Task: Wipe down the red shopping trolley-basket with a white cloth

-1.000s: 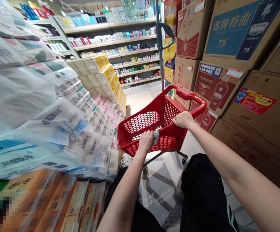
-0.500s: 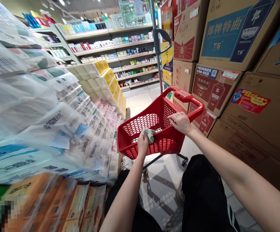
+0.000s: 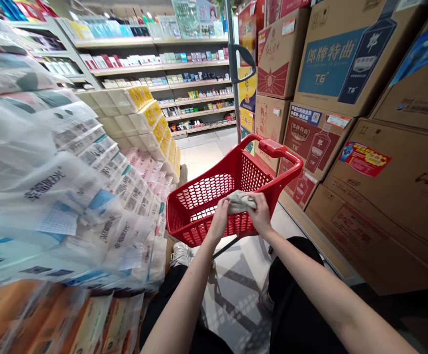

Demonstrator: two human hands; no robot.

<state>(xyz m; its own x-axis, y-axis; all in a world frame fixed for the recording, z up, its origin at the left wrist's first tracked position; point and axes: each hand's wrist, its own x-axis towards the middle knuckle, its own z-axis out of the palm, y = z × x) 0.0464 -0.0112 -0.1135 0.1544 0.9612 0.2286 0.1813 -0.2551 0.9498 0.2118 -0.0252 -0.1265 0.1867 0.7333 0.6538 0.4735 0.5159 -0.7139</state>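
A crumpled light grey-green cloth is stretched between my two hands, just over the near rim of a red plastic shopping cart. My left hand is closed on the cloth's left end. At its right end, my right hand pinches the cloth with fingers and thumb. The cart's basket has mesh walls, and its handle rises at the far right. Whether the cloth touches the rim I cannot tell.
Plastic-wrapped tissue packs are piled on my left, close to the cart. Stacked cardboard cartons line the right side. A grey post with a loop handle stands behind the cart. Shelves of small boxes run across the back.
My right hand has left the cart's right rim and moved left to grasp the cloth. Earlier only my left hand held it. The view has shifted slightly right.
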